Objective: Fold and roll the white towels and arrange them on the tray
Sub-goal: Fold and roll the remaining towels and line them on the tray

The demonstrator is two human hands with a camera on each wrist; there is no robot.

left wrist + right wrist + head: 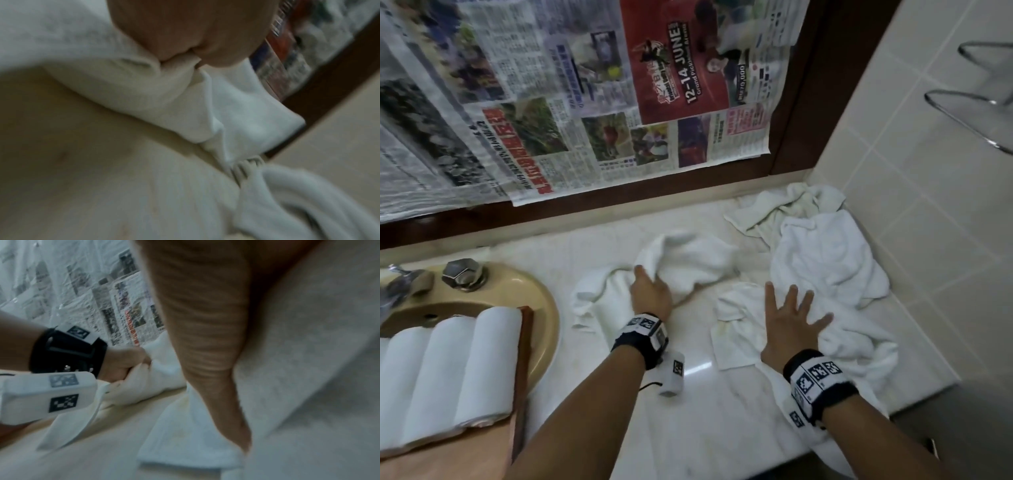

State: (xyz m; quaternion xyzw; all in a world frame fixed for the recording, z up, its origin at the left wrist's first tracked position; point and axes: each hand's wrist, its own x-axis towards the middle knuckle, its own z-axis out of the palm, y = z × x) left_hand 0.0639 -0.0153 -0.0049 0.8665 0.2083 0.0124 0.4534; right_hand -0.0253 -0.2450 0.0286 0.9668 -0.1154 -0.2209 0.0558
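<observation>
Step in hand, by judgement: laying out the next towel for folding, not yet rolling. Left hand (650,291) closed on a crumpled white towel (688,260) at mid-counter, fingers curled into a bunched fold of cloth, as confirmed by left wrist view. Right hand (789,323) spread flat, fingers straight and apart, pressing on a second towel (736,329) that lies partly flattened near counter front; nothing grasped. Further loose towels (822,253) heaped toward the corner by the tiled wall (914,192), unfolded. Rolled towels (448,370) already set side by side on the tray (525,342), which rests over the sink (541,298) at left; exact roll count uncertain, tray partly out of frame. Task judged partly complete: several towels outstanding.

Next move likely to call for: drawing the gripped towel clear of its neighbours, spreading it flat on the marble counter (688,411), squaring the edges before folding. Risk noted: overlapping cloth dragging along with the pulled towel.
</observation>
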